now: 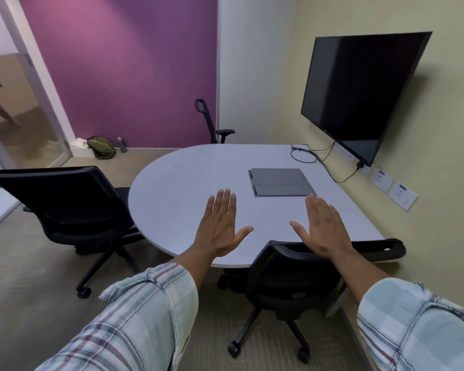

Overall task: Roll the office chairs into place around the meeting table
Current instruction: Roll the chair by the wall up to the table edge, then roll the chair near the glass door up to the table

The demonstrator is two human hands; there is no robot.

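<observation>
Plaid sleeves nearest; left hand [220, 226], right hand [324, 226] flat, open, empty over black mesh office chair [292, 277] at grey rounded table [198, 178]. Advice: grasp backrest top, push straight.

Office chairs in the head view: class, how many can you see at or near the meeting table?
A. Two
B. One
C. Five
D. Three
D. One chair sits tucked under the near edge of the table, a second chair stands at its left, and a third chair shows behind the far edge.
</observation>
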